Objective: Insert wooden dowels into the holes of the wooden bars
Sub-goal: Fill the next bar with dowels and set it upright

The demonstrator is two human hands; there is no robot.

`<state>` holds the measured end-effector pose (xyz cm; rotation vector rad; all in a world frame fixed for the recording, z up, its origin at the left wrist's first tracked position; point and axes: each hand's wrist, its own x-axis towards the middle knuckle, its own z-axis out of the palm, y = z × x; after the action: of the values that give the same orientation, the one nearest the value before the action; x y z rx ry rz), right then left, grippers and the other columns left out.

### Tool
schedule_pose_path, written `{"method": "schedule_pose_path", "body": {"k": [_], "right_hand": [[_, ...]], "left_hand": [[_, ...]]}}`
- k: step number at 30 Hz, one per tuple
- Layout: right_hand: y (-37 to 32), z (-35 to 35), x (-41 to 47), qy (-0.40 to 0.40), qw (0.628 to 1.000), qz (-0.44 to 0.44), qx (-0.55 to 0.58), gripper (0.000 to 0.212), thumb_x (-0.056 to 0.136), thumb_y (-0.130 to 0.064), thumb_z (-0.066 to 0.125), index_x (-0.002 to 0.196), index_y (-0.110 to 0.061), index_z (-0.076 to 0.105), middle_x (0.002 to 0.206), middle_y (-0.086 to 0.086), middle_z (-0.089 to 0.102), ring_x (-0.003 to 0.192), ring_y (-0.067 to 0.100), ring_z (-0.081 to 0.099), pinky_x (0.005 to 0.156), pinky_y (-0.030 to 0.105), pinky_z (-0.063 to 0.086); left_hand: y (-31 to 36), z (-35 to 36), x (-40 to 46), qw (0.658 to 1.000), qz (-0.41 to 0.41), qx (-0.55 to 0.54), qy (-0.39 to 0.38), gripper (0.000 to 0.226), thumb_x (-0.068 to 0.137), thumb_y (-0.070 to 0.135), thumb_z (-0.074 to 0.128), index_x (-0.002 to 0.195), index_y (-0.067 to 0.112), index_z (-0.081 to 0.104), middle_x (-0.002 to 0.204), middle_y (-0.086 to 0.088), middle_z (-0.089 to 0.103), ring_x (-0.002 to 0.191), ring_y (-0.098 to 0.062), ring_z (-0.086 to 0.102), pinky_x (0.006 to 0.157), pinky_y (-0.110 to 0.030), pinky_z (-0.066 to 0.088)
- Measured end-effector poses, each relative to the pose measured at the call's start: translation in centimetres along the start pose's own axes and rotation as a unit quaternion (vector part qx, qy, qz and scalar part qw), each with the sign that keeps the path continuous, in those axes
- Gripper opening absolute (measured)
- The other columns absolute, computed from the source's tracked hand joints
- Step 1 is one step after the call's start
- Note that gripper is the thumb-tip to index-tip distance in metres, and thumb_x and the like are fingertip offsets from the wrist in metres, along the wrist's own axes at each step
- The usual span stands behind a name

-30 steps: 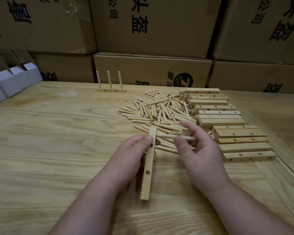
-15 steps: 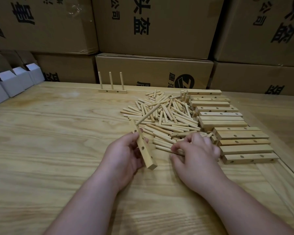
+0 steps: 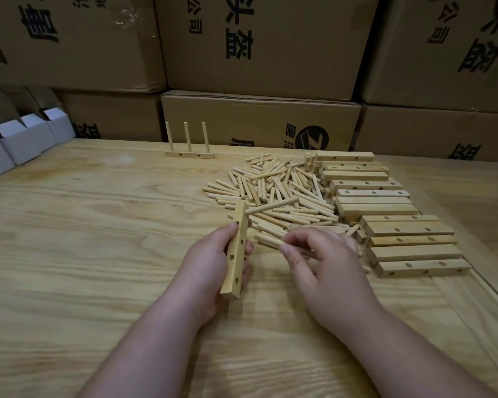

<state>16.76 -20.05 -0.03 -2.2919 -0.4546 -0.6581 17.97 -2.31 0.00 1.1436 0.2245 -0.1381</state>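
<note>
Gripping drilled bar (image 3: 236, 254), left hand (image 3: 210, 271), boxes (image 3: 259, 44) printed 头盔

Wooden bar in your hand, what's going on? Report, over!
Left hand grips bar, one dowel already in. Right hand pinches next dowel from pile. Nothing blocking.

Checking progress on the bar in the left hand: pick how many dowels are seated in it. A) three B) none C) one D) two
C: the bar gripped by the left hand has one dowel at its far end; its other holes are empty.
</note>
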Motion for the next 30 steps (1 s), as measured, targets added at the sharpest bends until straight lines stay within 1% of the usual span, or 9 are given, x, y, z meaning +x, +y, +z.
{"method": "schedule_pose_path", "body": {"k": [4, 7, 11, 14, 18, 19, 23, 26, 30], "right_hand": [[-0.01, 0.16, -0.1, -0.021, 0.998, -0.04, 0.034, 0.008, 0.089, -0.029, 0.067, 0.097, -0.031, 0.069, 0.091, -0.029, 0.06, 0.098, -0.003, 0.055, 0.095, 0.035, 0.041], [0.16, 0.2, -0.1, -0.031, 0.996, -0.048, 0.064, 0.01, 0.091, -0.022, 0.069, 0.1, -0.028, 0.069, 0.095, -0.027, 0.06, 0.099, 0.0, 0.057, 0.088, 0.031, 0.049], [0.26, 0.26, -0.01, -0.037, 0.995, -0.041, 0.087, 0.018, 0.091, -0.011, 0.069, 0.101, -0.025, 0.068, 0.1, -0.021, 0.058, 0.1, 0.003, 0.06, 0.088, 0.019, 0.048], [0.1, 0.31, -0.01, -0.04, 0.995, -0.041, 0.082, 0.024, 0.087, -0.004, 0.071, 0.1, -0.023, 0.068, 0.1, -0.02, 0.057, 0.099, 0.001, 0.06, 0.086, 0.011, 0.045], [0.08, -0.01, 0.2, -0.04, 0.995, -0.048, 0.074, 0.022, 0.086, -0.004, 0.074, 0.099, -0.022, 0.072, 0.097, -0.019, 0.06, 0.096, 0.0, 0.06, 0.083, 0.007, 0.043], [0.12, -0.12, 0.26, -0.041, 0.995, -0.055, 0.07, 0.02, 0.086, -0.007, 0.075, 0.099, -0.022, 0.074, 0.095, -0.019, 0.061, 0.094, 0.0, 0.061, 0.081, 0.008, 0.044], [0.23, -0.38, 0.29, -0.048, 0.994, -0.069, 0.071, 0.014, 0.087, -0.016, 0.076, 0.1, -0.02, 0.077, 0.09, -0.017, 0.064, 0.089, 0.0, 0.062, 0.078, 0.01, 0.045], [0.31, -0.51, 0.31, -0.048, 0.994, -0.071, 0.073, 0.013, 0.088, -0.017, 0.075, 0.1, -0.02, 0.077, 0.088, -0.017, 0.064, 0.087, 0.001, 0.062, 0.076, 0.009, 0.044], [0.28, -0.57, 0.25, -0.053, 0.994, -0.07, 0.066, 0.014, 0.089, -0.023, 0.071, 0.101, -0.02, 0.077, 0.084, -0.015, 0.064, 0.083, 0.002, 0.061, 0.072, 0.011, 0.044]], "left_hand": [[-0.26, -0.07, 0.1, 0.999, 0.024, 0.038, -0.004, 0.034, 0.103, 0.035, 0.05, 0.108, 0.016, 0.077, 0.067, -0.004, 0.059, 0.048, -0.016, 0.048, 0.045, -0.026, 0.038], [-0.34, -0.03, 0.04, 0.996, 0.044, 0.074, -0.008, 0.033, 0.104, 0.036, 0.048, 0.105, 0.026, 0.079, 0.066, -0.002, 0.061, 0.049, -0.014, 0.05, 0.047, -0.026, 0.04], [-0.57, -0.04, 0.05, 0.988, 0.071, 0.137, -0.012, 0.034, 0.104, 0.035, 0.046, 0.099, 0.024, 0.078, 0.068, -0.001, 0.064, 0.054, -0.013, 0.053, 0.055, -0.03, 0.042], [-0.73, -0.02, 0.05, 0.986, 0.078, 0.149, -0.006, 0.033, 0.103, 0.036, 0.047, 0.099, 0.027, 0.079, 0.067, 0.0, 0.066, 0.055, -0.012, 0.055, 0.058, -0.031, 0.042], [-0.77, -0.03, 0.31, 0.981, 0.097, 0.166, 0.007, 0.036, 0.087, 0.046, 0.051, 0.102, 0.029, 0.079, 0.071, 0.005, 0.066, 0.064, -0.015, 0.056, 0.073, -0.038, 0.043], [-0.76, -0.05, 0.35, 0.981, 0.1, 0.166, 0.008, 0.038, 0.083, 0.047, 0.05, 0.101, 0.026, 0.078, 0.069, 0.005, 0.065, 0.063, -0.016, 0.055, 0.072, -0.038, 0.042], [-0.79, -0.09, 0.23, 0.986, 0.092, 0.139, -0.008, 0.038, 0.087, 0.041, 0.051, 0.101, 0.013, 0.073, 0.062, -0.003, 0.056, 0.048, -0.018, 0.05, 0.048, -0.03, 0.041], [-0.75, -0.19, 0.12, 0.98, 0.103, 0.17, -0.01, 0.031, 0.101, 0.033, 0.047, 0.102, 0.02, 0.076, 0.063, 0.003, 0.059, 0.048, -0.015, 0.052, 0.045, -0.028, 0.042], [-0.45, -0.08, -0.29, 0.976, 0.1, 0.191, -0.013, 0.033, 0.104, 0.03, 0.045, 0.103, 0.024, 0.077, 0.058, 0.002, 0.057, 0.044, -0.016, 0.052, 0.041, -0.024, 0.041]]}}
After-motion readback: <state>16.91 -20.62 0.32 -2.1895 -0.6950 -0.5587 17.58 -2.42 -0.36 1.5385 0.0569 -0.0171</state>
